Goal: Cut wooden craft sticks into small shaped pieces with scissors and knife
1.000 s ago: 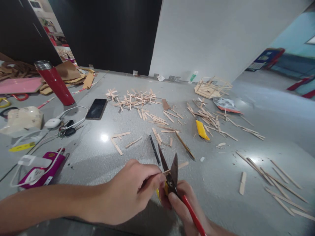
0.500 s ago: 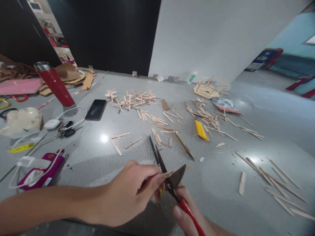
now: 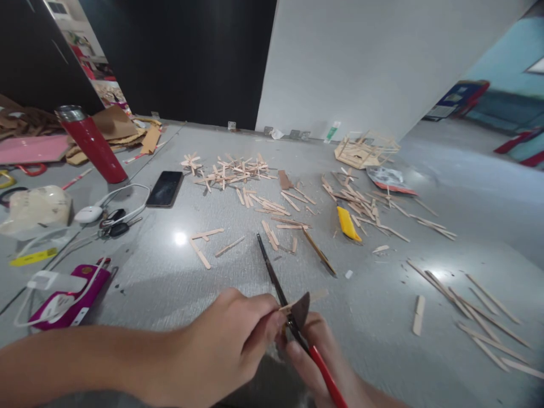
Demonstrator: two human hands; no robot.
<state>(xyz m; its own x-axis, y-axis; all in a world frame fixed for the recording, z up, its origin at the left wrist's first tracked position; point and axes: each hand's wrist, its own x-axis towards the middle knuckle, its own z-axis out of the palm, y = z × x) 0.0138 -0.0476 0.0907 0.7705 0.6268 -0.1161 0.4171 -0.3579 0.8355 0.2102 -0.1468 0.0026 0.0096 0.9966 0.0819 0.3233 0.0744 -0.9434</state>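
My left hand (image 3: 216, 340) comes in from the left and pinches a thin wooden craft stick (image 3: 285, 309) between thumb and fingers. My right hand (image 3: 321, 354) is wrapped round the red handle of a pair of scissors (image 3: 301, 310). The dark blades lie across the stick, close to my left fingertips. Beyond the blade a pale, blurred piece of stick (image 3: 319, 295) juts to the right; whether it is still joined I cannot tell. A dark slim rod (image 3: 264, 252) lies on the table just past the scissors, in line with one blade.
Piles of craft sticks (image 3: 242, 170) lie across the grey table, with more sticks (image 3: 467, 317) at right. A yellow cutter (image 3: 348, 224), a stick-built frame (image 3: 365, 150), a phone (image 3: 165, 188), a red bottle (image 3: 91, 144), keys (image 3: 117, 225) and a purple power bank (image 3: 91, 283) surround the work.
The scissor blades have drawn closer together on the stick, and the right hand's grip has tightened. The outer part of the stick now shows blurred to the right of the blade.
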